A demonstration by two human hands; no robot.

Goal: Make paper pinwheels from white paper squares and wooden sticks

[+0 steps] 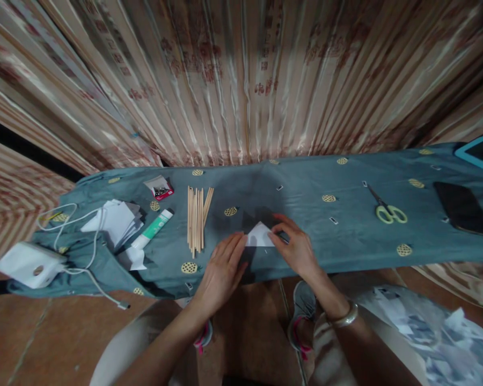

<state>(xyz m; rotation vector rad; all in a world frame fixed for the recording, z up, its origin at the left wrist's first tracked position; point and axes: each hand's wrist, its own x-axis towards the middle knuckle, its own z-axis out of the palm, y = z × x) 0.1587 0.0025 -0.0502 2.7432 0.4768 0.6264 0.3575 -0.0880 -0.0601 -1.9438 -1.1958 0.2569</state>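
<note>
A small sheet of white paper, folded to a triangle with its point away from me, lies on the cloth-covered table in front of me. My left hand holds its left corner, fingers close together and thumb lower down. At the right corner, my right hand grips the paper with the thumb on top and the index finger curved beyond it. A bundle of thin wooden sticks lies left of the paper, beyond my left hand.
Leftward are a glue tube, a small open red-and-white box, stacked white paper pieces and a white charger with cables. Scissors and a black phone lie right. A plastic bag of paper scraps stands below.
</note>
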